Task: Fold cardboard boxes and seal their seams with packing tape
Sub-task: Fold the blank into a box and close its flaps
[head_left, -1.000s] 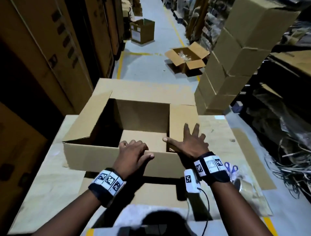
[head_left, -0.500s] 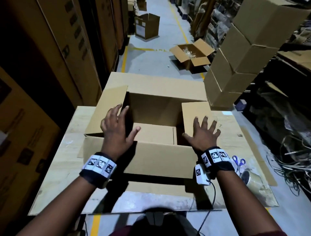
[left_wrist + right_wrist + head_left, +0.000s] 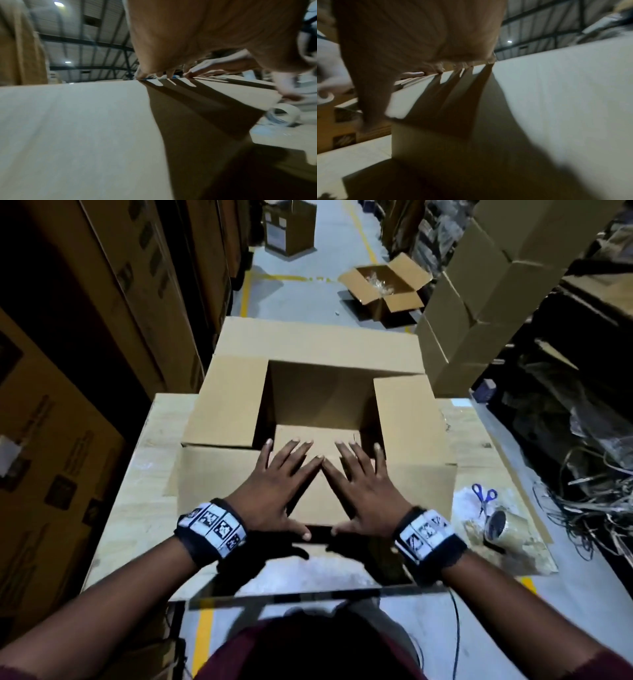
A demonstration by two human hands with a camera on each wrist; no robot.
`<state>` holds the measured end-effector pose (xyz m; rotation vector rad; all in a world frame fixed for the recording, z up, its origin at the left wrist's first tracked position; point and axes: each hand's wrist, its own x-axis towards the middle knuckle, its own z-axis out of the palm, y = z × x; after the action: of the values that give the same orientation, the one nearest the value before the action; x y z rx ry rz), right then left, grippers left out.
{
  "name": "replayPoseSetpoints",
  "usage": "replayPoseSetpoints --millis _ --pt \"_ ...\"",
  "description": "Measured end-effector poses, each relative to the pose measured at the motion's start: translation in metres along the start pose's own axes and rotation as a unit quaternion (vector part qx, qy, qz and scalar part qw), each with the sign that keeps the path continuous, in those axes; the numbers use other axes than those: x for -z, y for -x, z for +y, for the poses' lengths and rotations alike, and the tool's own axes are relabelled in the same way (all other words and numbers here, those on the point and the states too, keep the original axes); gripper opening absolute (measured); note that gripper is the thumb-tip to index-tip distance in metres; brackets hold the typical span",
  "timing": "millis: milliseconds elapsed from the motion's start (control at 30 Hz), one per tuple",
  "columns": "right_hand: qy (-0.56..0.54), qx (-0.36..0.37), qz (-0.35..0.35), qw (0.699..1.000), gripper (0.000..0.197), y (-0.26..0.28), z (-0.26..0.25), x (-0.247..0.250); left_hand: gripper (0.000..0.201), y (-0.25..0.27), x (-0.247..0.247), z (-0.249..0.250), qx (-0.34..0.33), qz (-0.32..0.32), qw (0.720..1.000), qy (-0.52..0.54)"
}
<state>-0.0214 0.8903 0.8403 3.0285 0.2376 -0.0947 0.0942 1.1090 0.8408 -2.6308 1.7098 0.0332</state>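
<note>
An open brown cardboard box (image 3: 318, 392) stands on the light wooden table (image 3: 137, 498) in the head view. Its left, right and far flaps stick out; the near flap (image 3: 212, 481) lies toward me. My left hand (image 3: 274, 491) and right hand (image 3: 363, 491) lie flat on the near flap with fingers spread and straight, fingertips at its far edge. The wrist views show the same flap (image 3: 68, 135) (image 3: 565, 108) under each palm, with my left hand (image 3: 180, 40) and right hand (image 3: 419, 33) pressing it. A roll of packing tape (image 3: 501, 527) (image 3: 281, 115) lies on the table to the right.
Blue-handled scissors (image 3: 483, 498) lie just beyond the tape. Tall stacks of cartons (image 3: 120, 285) line the left; stacked boxes (image 3: 496, 285) stand at the right. An open box (image 3: 385, 285) and a further box (image 3: 291, 227) sit in the aisle. Tangled strapping (image 3: 582, 491) lies at right.
Both hands left the side flaps and came together at the middle, now pressing flat on the near flap. The head camera has tilted to look more steeply down.
</note>
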Motion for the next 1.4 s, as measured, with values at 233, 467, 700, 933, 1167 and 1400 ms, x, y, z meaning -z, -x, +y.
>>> replayPoseSetpoints --millis 233,467,700,933,1167,1400 --pt "0.058 0.019 -0.053 0.997 0.134 0.007 0.015 0.039 0.084 0.004 0.03 -0.013 -0.046 0.061 0.994 0.074" --pt "0.077 0.008 -0.064 0.995 0.135 0.012 -0.012 0.013 0.124 0.008 0.022 0.0 -0.019 -0.042 0.998 -0.034" --pt "0.029 0.101 0.017 0.994 0.066 0.021 0.02 0.076 0.065 0.007 0.08 0.004 -0.032 -0.016 0.999 0.016" --pt "-0.004 -0.025 0.172 0.985 0.04 -0.018 0.051 0.111 0.043 -0.038 0.127 -0.027 0.06 0.088 0.994 -0.028" --pt "-0.109 -0.104 -0.085 0.985 0.094 -0.031 0.059 0.03 0.072 -0.089 0.034 -0.001 0.115 -0.055 0.989 0.076" --pt "-0.307 -0.13 0.044 0.942 0.061 -0.027 0.163 0.082 0.063 -0.12 0.016 0.024 0.117 -0.019 0.988 0.1"
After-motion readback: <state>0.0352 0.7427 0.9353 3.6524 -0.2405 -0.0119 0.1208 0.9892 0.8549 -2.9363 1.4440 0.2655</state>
